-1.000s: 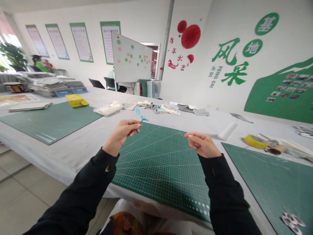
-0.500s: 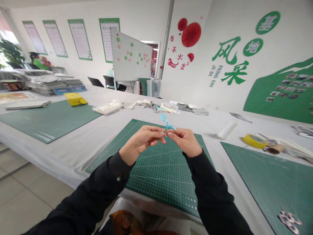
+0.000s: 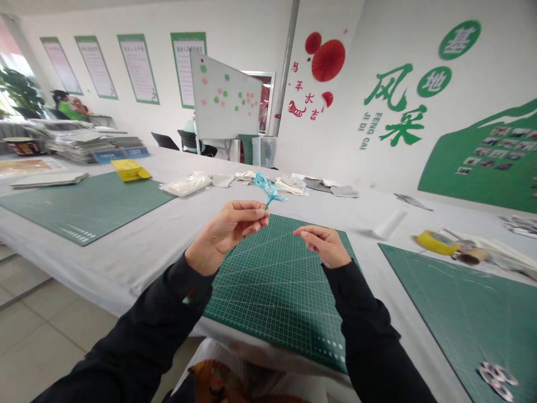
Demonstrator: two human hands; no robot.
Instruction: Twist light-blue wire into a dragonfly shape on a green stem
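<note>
A turquoise looped craft piece (image 3: 267, 190) is seen above a green cutting mat (image 3: 272, 291) patterned with a fine white grid and white diagonal lines. Black sleeves (image 3: 168, 313) are worn. The worktop (image 3: 126, 252) is covered in pale grey-white, and a yellow tape roll (image 3: 437, 242) and a yellow box (image 3: 130, 170) are set on it.

A green cutting mat (image 3: 84, 207) lies left on the white-covered tabletop (image 3: 138, 263), near a yellow box (image 3: 130, 170) and stacked papers (image 3: 75, 143); a yellow tape roll (image 3: 437, 242) sits right, with a bag of white material (image 3: 185, 184) farther back.
</note>
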